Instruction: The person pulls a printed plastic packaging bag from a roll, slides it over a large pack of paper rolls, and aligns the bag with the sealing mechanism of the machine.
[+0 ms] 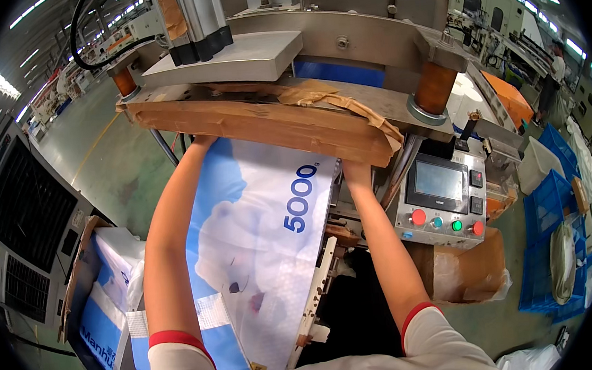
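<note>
A large white and blue printed plastic bag [253,209] with a white bear picture lies flat before me. Its far end passes beneath the tape-wrapped front bar [256,125] of a machine. My left hand [203,141] is at the bag's far left edge and slips under the bar, so its fingers are hidden. At the far right corner of the bag, my right hand [356,168] also reaches under the bar, fingers out of sight. Whether either hand grips the plastic cannot be seen. More blue and white bag material [218,341] lies by my left forearm.
A flat metal plate [227,58] hangs above the bar. Right of my right arm stands a control panel [442,191] with a screen and coloured buttons. Below it sits a cardboard box [473,265]. Blue crates [552,255] are farther right. A carton of bags [107,297] stands left.
</note>
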{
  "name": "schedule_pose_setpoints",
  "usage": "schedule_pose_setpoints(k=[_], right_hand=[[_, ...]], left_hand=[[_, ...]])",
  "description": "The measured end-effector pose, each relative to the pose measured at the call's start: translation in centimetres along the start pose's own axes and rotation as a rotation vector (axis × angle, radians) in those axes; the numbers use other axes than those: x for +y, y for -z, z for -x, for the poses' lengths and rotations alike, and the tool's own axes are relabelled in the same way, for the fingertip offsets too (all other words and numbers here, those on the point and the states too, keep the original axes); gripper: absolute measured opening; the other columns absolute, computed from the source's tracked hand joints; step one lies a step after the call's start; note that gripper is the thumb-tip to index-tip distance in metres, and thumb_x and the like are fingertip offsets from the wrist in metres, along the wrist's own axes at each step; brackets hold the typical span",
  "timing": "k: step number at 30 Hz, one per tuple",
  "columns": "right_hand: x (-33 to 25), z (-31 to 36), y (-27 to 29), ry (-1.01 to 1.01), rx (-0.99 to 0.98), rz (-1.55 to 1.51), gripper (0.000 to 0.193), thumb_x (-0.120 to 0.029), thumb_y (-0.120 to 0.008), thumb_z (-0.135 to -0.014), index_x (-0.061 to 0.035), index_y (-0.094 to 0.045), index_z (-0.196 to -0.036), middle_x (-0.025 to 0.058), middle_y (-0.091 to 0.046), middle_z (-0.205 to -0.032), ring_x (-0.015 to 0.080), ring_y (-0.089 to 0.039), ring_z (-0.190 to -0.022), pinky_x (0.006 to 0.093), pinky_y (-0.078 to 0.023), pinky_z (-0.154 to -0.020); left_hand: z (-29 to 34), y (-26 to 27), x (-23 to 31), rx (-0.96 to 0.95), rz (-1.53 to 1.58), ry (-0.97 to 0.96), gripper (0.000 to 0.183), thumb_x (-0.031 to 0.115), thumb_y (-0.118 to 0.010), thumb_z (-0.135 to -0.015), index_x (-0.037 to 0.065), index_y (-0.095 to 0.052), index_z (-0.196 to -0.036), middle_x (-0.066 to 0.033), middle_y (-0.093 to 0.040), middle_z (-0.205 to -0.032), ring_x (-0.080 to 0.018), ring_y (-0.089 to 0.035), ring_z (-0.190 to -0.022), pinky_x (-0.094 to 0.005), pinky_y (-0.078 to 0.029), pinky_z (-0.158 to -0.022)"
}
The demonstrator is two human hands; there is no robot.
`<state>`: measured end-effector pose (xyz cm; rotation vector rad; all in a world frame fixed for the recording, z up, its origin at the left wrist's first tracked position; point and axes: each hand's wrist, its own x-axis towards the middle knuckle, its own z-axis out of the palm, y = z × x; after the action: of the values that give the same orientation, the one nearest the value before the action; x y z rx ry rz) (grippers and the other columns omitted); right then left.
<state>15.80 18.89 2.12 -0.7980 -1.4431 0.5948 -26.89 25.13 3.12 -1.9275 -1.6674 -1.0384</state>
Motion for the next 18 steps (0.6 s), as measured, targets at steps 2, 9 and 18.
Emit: schedule_pose_setpoints(k=[2, 9, 18], right_hand=[[0.5, -0.1, 0.0, 0.060, -0.009, 0.051, 0.030, -0.021, -0.054, -0.096, 0.0012, -0.058, -0.116, 0.0120, -0.064, -0.112, 0.0226, -0.059, -0.104, 0.0341, -0.047, -0.089], [0.8, 0.1, 0.1, -0.128, -0.079, 0.011, 0.034, -0.022, -0.054, -0.096, -0.0002, -0.057, -0.121, 0.0160, -0.064, -0.116, 0.0257, -0.060, -0.109, 0.0324, -0.045, -0.091], [-0.2, -0.3, 0.7, -0.211, -0.202, 0.007, 0.043, -0.025, -0.055, -0.095, -0.0009, -0.048, -0.130, 0.0172, -0.058, -0.126, 0.0299, -0.056, -0.116, 0.0331, -0.042, -0.096]], left_hand=[[0.2, 0.0, 0.1, 0.004, -0.005, -0.009, 0.043, 0.032, -0.049, -0.096, 0.005, -0.053, -0.129, -0.0156, -0.050, -0.136, -0.0322, -0.043, -0.126, -0.0426, -0.032, -0.108], [0.0, 0.1, -0.6, -0.030, -0.009, -0.044, 0.043, 0.031, -0.047, -0.097, 0.005, -0.052, -0.130, -0.0183, -0.048, -0.138, -0.0358, -0.041, -0.129, -0.0442, -0.030, -0.109], [-0.2, -0.4, -1.7, -0.138, 0.067, 0.185, 0.047, 0.032, -0.046, -0.098, 0.004, -0.047, -0.135, -0.0202, -0.041, -0.143, -0.0355, -0.035, -0.133, -0.0449, -0.026, -0.112]])
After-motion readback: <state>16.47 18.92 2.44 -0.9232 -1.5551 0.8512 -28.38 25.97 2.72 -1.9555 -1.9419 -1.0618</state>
